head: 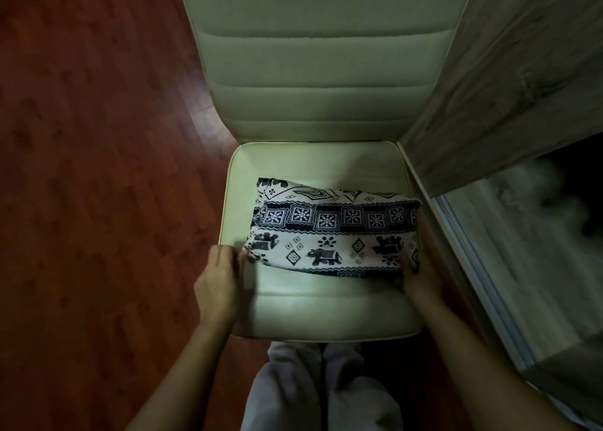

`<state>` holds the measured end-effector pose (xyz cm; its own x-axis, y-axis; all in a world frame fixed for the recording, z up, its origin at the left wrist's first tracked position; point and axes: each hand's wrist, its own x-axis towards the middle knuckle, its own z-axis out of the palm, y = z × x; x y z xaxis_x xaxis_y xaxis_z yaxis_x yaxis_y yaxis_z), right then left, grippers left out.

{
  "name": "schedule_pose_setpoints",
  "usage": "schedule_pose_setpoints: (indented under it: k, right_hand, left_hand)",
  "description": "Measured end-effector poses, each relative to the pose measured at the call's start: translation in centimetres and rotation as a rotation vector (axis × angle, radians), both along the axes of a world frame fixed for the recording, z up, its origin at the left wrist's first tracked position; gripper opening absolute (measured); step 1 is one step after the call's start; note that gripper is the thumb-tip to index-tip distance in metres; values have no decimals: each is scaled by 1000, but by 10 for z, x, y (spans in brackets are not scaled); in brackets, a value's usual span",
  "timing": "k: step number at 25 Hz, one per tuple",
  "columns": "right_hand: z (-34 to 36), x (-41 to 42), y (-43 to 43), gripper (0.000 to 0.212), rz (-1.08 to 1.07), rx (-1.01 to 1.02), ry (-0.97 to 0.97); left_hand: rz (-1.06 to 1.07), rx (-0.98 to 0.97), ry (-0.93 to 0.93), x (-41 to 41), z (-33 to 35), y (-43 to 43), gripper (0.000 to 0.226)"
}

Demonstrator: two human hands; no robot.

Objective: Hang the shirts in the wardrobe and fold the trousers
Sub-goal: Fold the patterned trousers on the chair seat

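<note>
Folded trousers [332,225], white with a dark blue elephant and square pattern, lie as a compact rectangle on the seat of a pale chair [306,159]. My left hand [220,277] grips the bundle's near left corner, fingers curled at its edge. My right hand [419,267] holds the near right end, its fingers tucked under the fabric. Both hands sit at the front of the seat. No shirts are in view.
The chair's padded backrest [313,55] rises behind the seat. A wood-grain wardrobe panel [509,81] stands close on the right, with a mirrored or glass sliding door [522,267] below it. Reddish wooden floor [98,169] spreads to the left. My legs [319,391] are below.
</note>
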<state>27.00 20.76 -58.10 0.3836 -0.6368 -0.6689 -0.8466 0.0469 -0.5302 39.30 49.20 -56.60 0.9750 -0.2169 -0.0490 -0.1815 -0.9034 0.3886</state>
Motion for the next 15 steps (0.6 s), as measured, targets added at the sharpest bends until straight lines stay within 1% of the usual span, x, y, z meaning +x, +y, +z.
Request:
schedule_pose_setpoints:
  k: [2, 3, 5, 6, 7, 8, 9, 10, 11, 12, 13, 14, 15]
  right_hand:
    - [-4, -2, -1, 42, -11, 30, -3]
    - [-6, -3, -1, 43, -10, 41, -1]
    - [-8, -6, 0, 46, 28, 56, 16]
    - [-7, -7, 1, 48, 43, 65, 25]
    - [-7, -7, 1, 51, 50, 57, 5]
    - [-6, -8, 1, 54, 48, -1, -27]
    - [-5, -7, -1, 58, 58, -103, -56]
    - [-1, -3, -2, 60, 76, -233, -68]
    - [1, 1, -4, 58, 115, -370, -93]
    - [3, 6, -3, 51, 191, -491, -109]
    - [3, 12, -2, 46, 308, -572, -95]
    - [4, 17, 2, 44, 437, -581, -46]
    - [1, 20, 6, 45, 540, -529, 19]
  left_hand:
    - [44, 24, -26, 6, 0, 6, 40]
    - [57, 12, 2, 5, -3, 5, 36]
    - [89, -78, 129, 1, -7, -5, 26]
    - [113, -132, 192, 0, -8, -11, 26]
    - [147, -174, 212, -1, -7, -18, 32]
    - [188, -208, 191, 0, -4, -27, 41]
    - [225, -231, 138, 4, 2, -37, 50]
    - [240, -244, 84, 8, 10, -49, 55]
    - [208, -230, 49, 12, 14, -61, 56]
    - [106, -160, 24, 13, 14, -71, 54]
    - [-48, -22, 7, 13, 10, -77, 53]
    - [-201, 123, 17, 12, 2, -77, 54]
    - [-300, 236, 76, 12, -7, -74, 57]
